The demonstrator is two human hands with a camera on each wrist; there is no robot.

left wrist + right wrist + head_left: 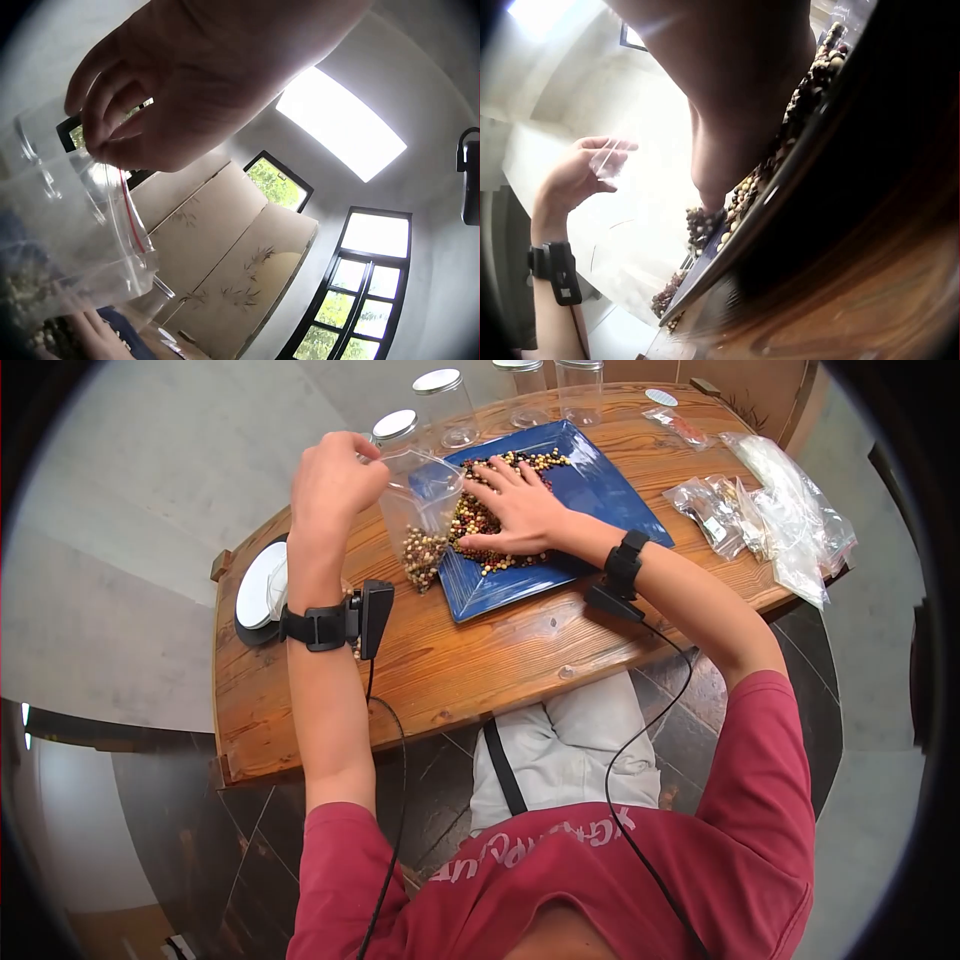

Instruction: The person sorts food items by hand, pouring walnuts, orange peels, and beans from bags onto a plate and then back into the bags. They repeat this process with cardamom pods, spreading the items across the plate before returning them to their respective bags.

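My left hand (335, 475) is raised at the near left of the blue square plate (622, 495). Its thumb and fingers pinch the top edge of a clear zip bag (82, 232), which hangs with its mouth upward. Beans of mixed colours (422, 555) lie in the bottom of the bag, beside the plate's left edge. On the plate, a heap of beans (474, 520) in black, red, brown and cream covers the left side. Spread palm-down over that heap is my right hand (522, 518), fingers straight and pointing toward the bag.
Clear jars with silver lids (445, 405) stand along the far edge. Plastic bags (770, 510) lie piled at right, near a small bag with red contents (680, 428) and a white disc (660, 397). At left sits a white round thing (262, 585).
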